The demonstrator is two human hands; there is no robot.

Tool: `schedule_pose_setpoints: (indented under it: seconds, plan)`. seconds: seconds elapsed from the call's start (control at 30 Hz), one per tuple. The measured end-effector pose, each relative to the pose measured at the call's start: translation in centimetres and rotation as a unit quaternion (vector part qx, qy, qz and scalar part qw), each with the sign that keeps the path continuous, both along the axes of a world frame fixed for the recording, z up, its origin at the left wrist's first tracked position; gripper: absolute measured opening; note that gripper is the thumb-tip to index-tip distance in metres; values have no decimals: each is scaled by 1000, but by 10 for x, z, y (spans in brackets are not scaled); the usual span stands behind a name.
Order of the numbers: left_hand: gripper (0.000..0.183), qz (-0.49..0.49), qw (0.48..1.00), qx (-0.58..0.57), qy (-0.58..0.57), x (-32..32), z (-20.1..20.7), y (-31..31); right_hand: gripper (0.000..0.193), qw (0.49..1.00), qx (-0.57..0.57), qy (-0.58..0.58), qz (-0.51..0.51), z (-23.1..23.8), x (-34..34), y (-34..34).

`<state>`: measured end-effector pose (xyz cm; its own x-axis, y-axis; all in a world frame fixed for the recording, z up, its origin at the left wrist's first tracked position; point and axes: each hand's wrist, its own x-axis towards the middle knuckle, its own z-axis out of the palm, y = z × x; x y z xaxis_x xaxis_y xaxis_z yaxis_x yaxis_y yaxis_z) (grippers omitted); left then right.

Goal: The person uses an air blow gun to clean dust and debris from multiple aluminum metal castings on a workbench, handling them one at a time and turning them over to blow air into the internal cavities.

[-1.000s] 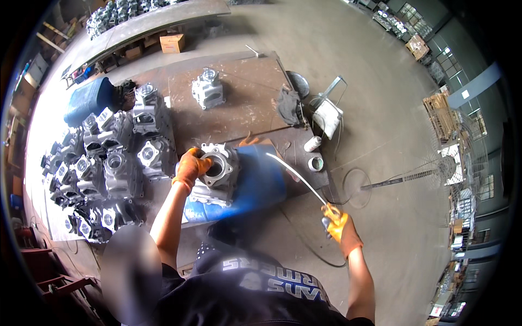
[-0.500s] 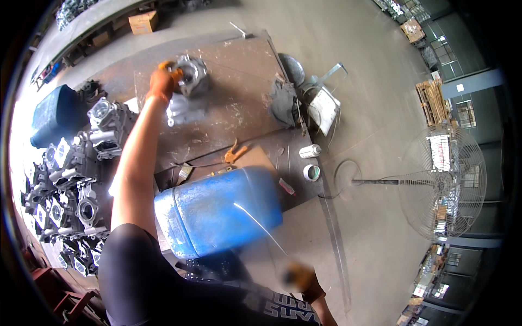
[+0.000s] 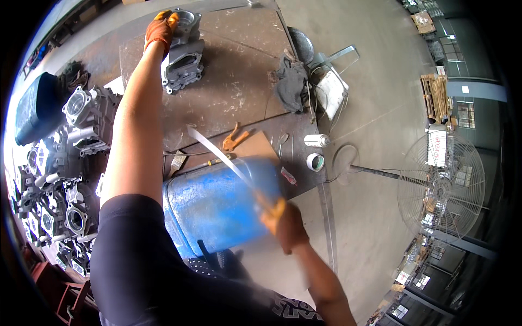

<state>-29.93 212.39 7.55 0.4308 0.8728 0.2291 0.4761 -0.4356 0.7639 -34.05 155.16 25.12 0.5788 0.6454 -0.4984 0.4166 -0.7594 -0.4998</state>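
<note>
My left hand (image 3: 160, 31), in an orange glove, grips the upper rim of a grey metal casting (image 3: 183, 70) at the far left part of the brown tabletop. The casting stands with a round opening at its top end and a bolt flange at its near side. In my gloved right hand (image 3: 288, 225) is a long, flat file (image 3: 220, 155), held by its tan handle. The file slants up and left over a blue plastic jerrycan (image 3: 217, 204). Its tip is well apart from the casting. Motion blurs the right hand somewhat.
Several similar castings (image 3: 76, 209) crowd the left side, by a dark blue container (image 3: 38, 108). Orange pliers (image 3: 234, 140), a brush (image 3: 176, 162), a white can (image 3: 316, 140) and a tape roll (image 3: 315, 162) lie on the table. A dark rag (image 3: 291, 84) hangs at its right edge. A fan (image 3: 441, 187) stands right.
My right hand has risen from the lower edge with the file, which now reaches over the jerrycan toward the table. The casting has been turned more upright by my left hand. The view has shifted.
</note>
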Motion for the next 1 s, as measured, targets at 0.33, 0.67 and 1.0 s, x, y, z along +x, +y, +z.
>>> schedule_pose_setpoints:
  seconds: [0.33, 0.67, 1.0]
  plan:
    - [38, 79, 911, -333, -231, -46, 28, -17, 21, 981, 43, 157, -102, -15, 72, 25]
    - [46, 174, 967, -123, 138, -119, 41, -164, 35, 989, 4, -138, -45, 6, 63, 82]
    - [18, -104, 756, 50, 645, -287, 100, -266, 34, 894, 121, 431, 15, 142, 0, -125]
